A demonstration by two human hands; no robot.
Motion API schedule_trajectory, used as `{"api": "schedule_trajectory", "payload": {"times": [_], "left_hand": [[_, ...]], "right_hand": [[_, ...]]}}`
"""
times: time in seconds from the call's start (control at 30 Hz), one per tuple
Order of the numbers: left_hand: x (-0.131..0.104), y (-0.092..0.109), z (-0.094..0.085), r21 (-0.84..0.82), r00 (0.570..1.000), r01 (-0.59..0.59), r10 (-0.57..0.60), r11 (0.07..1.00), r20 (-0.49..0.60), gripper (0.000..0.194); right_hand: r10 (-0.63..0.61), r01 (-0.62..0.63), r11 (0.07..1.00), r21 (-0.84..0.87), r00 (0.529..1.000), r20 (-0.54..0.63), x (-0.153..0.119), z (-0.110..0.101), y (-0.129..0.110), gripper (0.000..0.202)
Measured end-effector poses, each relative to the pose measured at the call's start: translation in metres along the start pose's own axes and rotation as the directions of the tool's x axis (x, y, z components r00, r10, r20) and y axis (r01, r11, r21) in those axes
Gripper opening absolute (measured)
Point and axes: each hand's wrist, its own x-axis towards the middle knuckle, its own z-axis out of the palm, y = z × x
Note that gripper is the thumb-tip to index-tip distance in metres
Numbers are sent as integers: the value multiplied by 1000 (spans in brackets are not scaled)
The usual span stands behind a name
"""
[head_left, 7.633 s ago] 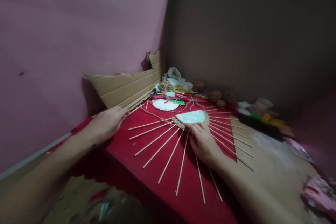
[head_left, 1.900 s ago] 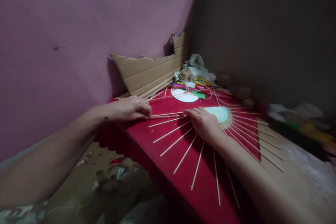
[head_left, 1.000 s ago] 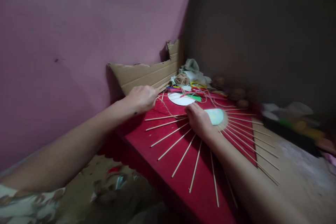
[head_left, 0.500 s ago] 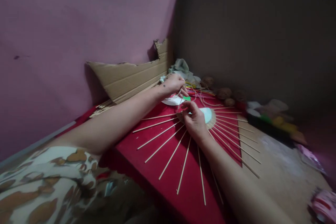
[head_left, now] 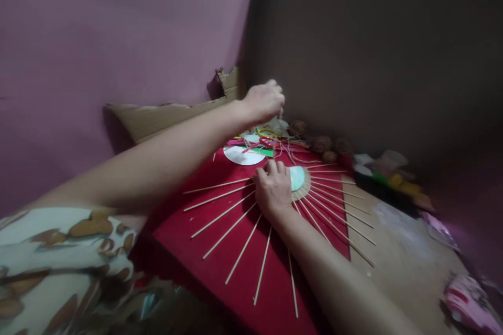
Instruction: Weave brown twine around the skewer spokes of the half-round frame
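Observation:
A round piece with a pale mint centre (head_left: 297,178) and a tan twine-wrapped rim (head_left: 302,191) lies on the red cloth, thin wooden sticks (head_left: 244,250) fanning out from it. My right hand (head_left: 273,188) covers its left side, fingers curled down and closed on the rim; the fingertips are hidden. Above and beyond it, my left hand (head_left: 264,100) is raised in a closed grip. A short bit of twine (head_left: 281,113) shows under its fingers, and a faint strand seems to run down toward the right hand.
Behind the hands lie a white disc (head_left: 244,155), a green strip (head_left: 264,152) and tangled coloured cords. Balls of twine (head_left: 321,144) sit by the dark wall. Torn cardboard (head_left: 157,118) leans on the pink wall. A pink object (head_left: 469,303) stands at lower right.
My left hand has risen away from the round piece. My right hand has gone from a loose pinch to pressing down over the rim. The view has shifted slightly.

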Motion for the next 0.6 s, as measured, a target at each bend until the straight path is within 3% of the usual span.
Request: {"api": "schedule_trajectory", "payload": {"times": [0.07,0.1,0.13,0.23,0.3,0.33,0.4,0.47,0.53,0.6], "left_hand": [[9,-2,-6,-155,985,150,-160,977,-60,24],[10,1,-11,-258,982,152,-175,954,-68,27],[9,6,-16,-360,989,106,-136,927,-59,29],[-8,25,-32,-573,990,-121,141,811,-9,33],[-24,30,-36,-632,971,-152,235,760,49,37],[-32,28,-35,-655,971,-121,225,746,77,38],[-45,14,-24,-681,986,10,106,733,128,39],[-58,-6,-5,-664,974,192,-60,722,217,29],[-73,-22,17,-635,916,318,-57,704,396,18],[-89,-28,37,-665,851,360,61,655,521,16]], "right_hand": [[49,-49,999,-13,998,31,0,-2,0,22],[79,-79,997,-12,996,47,1,-2,0,22],[108,-108,994,-4,992,63,1,-2,1,20],[197,-201,979,23,975,102,2,-3,1,19],[229,-236,971,42,966,119,3,-5,2,18],[230,-238,970,55,965,125,3,-6,3,18],[210,-225,969,104,968,136,3,-8,6,16],[194,-220,957,187,970,146,2,-10,10,13],[196,-230,927,295,971,141,2,-11,15,11],[200,-234,887,397,972,124,1,-11,20,11]]}}
